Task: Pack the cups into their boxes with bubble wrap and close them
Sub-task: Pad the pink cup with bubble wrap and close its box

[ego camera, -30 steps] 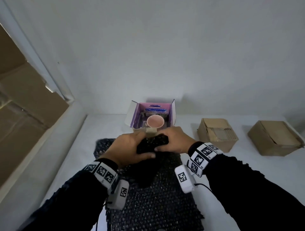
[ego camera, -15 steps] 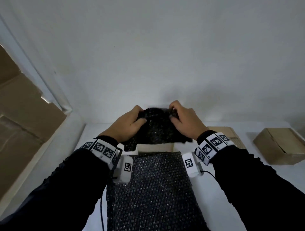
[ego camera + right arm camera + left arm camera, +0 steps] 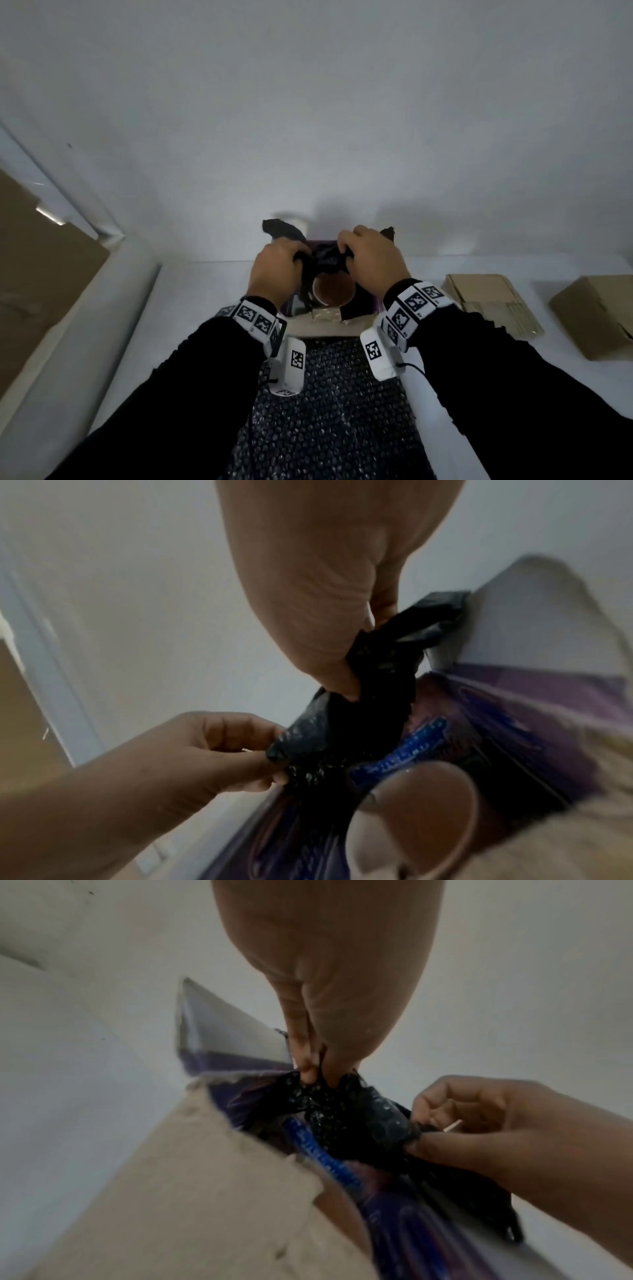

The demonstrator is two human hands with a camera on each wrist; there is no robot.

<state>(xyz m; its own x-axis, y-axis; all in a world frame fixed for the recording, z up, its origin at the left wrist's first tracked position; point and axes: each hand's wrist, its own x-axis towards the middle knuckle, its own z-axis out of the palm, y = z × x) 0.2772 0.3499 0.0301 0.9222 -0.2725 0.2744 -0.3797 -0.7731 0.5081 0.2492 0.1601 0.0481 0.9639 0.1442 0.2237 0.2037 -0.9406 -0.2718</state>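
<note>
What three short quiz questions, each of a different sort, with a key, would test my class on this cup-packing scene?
1. True or false: the cup stands inside the purple box.
2. Multiple choice: what are both hands, the left and the right, gripping? A) a box flap B) a piece of black bubble wrap C) the cup
3. Fill in: to the right of the purple box, ___ brown cardboard boxes stand on the table.

Key: 1 true; 2 B; 3 two
</note>
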